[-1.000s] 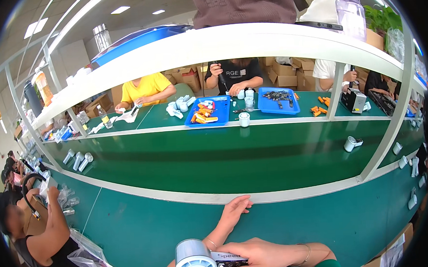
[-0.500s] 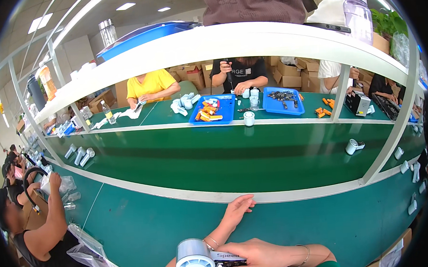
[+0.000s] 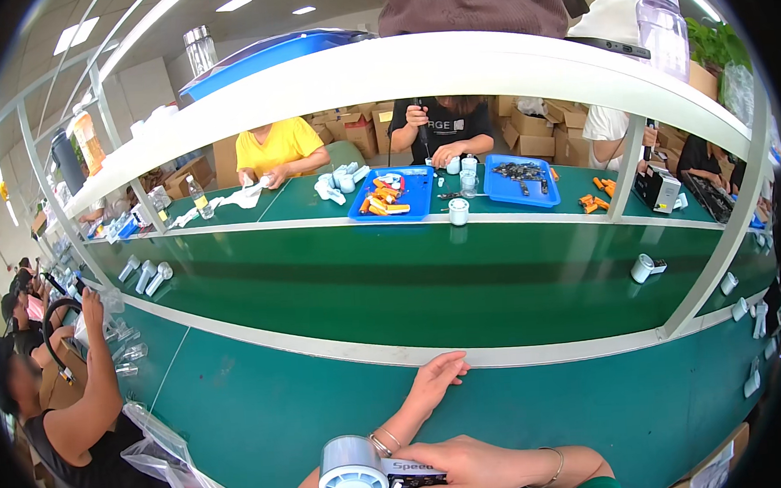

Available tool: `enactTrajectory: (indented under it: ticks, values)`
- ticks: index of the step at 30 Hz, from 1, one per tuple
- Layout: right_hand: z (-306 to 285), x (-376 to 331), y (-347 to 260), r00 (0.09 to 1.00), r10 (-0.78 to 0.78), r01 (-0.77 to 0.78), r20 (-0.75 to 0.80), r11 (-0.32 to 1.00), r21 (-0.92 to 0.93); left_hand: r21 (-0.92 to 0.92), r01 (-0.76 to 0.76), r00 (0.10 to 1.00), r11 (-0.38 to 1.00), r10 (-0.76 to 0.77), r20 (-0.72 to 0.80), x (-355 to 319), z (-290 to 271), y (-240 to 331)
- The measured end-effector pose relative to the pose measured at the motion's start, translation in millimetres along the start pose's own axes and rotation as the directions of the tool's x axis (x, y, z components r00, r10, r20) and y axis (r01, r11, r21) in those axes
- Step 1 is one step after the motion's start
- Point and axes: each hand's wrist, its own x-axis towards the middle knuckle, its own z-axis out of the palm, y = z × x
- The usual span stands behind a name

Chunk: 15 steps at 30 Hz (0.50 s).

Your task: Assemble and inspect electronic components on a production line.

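Gripping the pale-blue handheld fan [image 3: 354, 476] by its handle [image 3: 413, 480], my right hand [image 3: 469, 471] has its fingers clamped there at six o'clock, the spoked face turned to my view. Hardly anything in my hold has just changed, so the work at my end stands as it did. My left hand [image 3: 435, 381] is empty over the green worktop [image 3: 558, 416], fingers loosely together, at one o'clock from the fan. Since the earlier frames, my view has shifted slightly, and the eight-o'clock neighbour [image 3: 97, 467] has raised one hand [image 3: 92, 304] higher.
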Motion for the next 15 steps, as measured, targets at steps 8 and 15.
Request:
enactTrajectory:
  ticks: [8,15]
  values:
    - [6,1,6,0.999,-0.045,0.046,-0.009,0.999,0.019,0.001,-0.005,1.0,1.0,0.005,0.001,2,-1,-4]
    - [-1,0,2,0.956,0.273,-0.277,0.108,0.96,0.029,-0.003,-0.009,1.0,1.0,0.009,-0.003,2,-3,-3]
